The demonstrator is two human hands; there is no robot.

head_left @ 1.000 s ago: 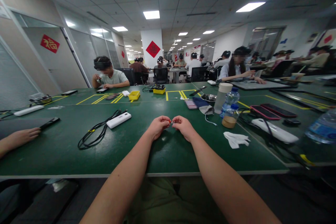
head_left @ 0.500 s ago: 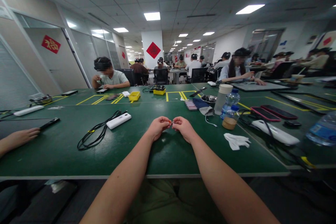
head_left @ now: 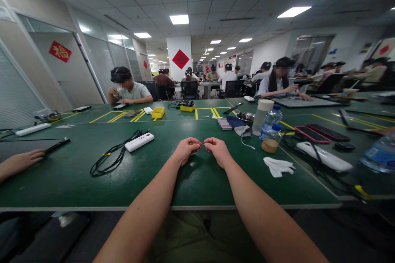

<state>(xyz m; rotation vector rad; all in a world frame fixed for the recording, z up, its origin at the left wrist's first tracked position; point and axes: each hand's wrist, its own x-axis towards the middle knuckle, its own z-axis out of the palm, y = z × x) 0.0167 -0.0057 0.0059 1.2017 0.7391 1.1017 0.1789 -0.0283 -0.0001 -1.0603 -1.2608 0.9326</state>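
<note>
Over the green table [head_left: 132, 191], both my hands are raised close together in front of me. My left hand [head_left: 186, 150] is closed in a pinch on a tiny orange piece [head_left: 200, 144], too small to name. Facing it across a narrow gap, my right hand [head_left: 217, 150] has its thumb and forefinger pressed together. Whatever is between those right fingertips, if anything, is too small to make out.
Left of my hands lies a white power bank [head_left: 140, 142] with a coiled black cable [head_left: 112, 158]. To the right are a white glove [head_left: 278, 167], a small bottle of brown liquid [head_left: 271, 139] and a frosted bottle [head_left: 262, 117]. Another person's hand [head_left: 26, 160] rests at far left.
My fingertips have drawn slightly apart, leaving a small gap where they met around a small shiny piece. At far right, a dark frame on the table has shifted.
</note>
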